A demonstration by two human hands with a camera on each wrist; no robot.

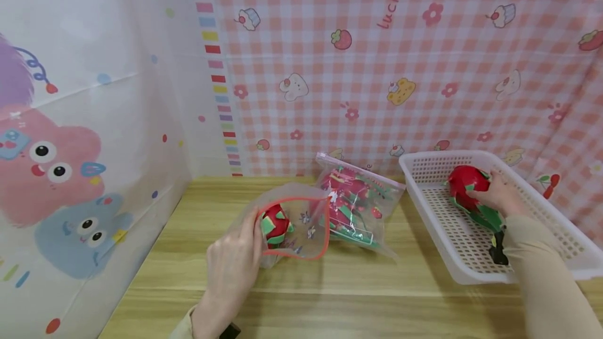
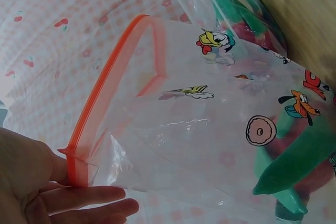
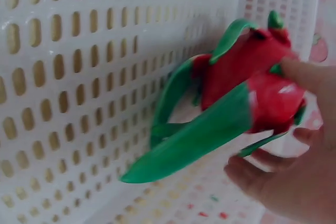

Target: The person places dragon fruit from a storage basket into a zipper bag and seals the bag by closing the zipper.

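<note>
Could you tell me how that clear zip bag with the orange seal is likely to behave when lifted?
The zip bag looks like thin, floppy film, so it would probably sag. The toy fruit inside may slide about. The left hand pinches its orange seal, likely the stiffest part.

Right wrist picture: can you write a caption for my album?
A right hand grips a red and green toy dragon fruit inside a white perforated basket.
</note>
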